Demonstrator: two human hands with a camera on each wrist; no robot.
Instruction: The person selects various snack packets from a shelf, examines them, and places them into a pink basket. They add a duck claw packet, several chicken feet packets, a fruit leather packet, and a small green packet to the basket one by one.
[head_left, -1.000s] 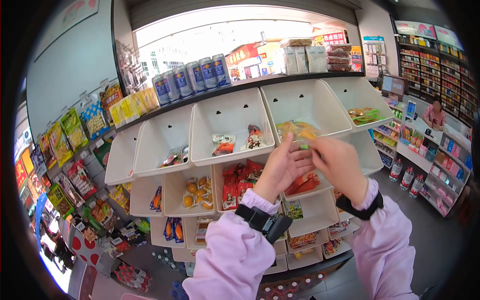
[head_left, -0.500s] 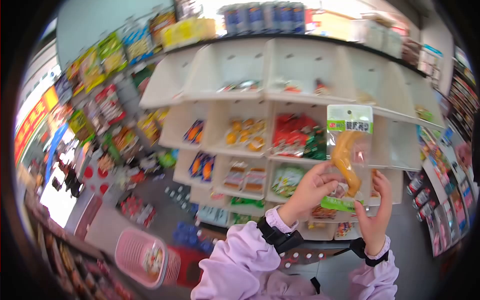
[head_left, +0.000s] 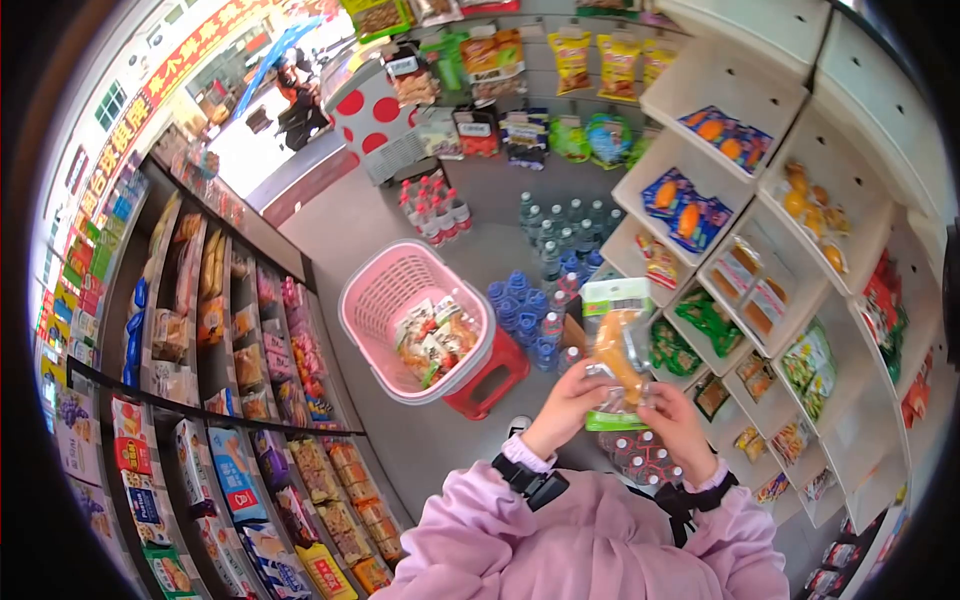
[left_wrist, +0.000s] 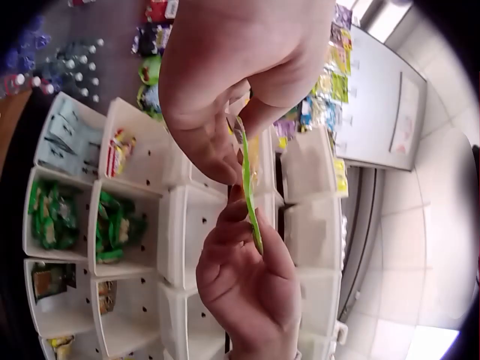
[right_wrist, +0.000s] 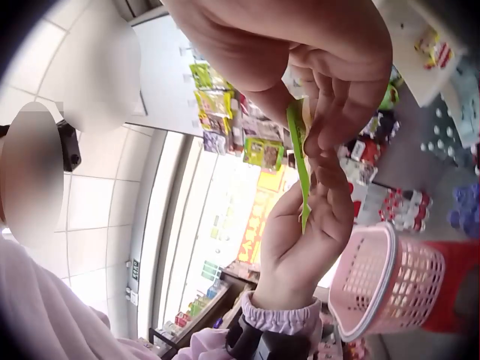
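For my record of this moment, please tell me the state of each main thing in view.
Left hand, pinching the packet
Right hand, pinching the packet
Packet, held near its lower end; whether sealed, cannot tell
Basket, open on top, partly filled with snack packs
Stool, standing under the basket
Blue bottles, standing in a group
Bins, open; several stocked

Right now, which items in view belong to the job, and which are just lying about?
Job:
- food packet, held by the left hand and right hand
- pink basket, probably, with packets inside

Just about:
- blue bottles
- red-capped bottles
- hanging snack bags
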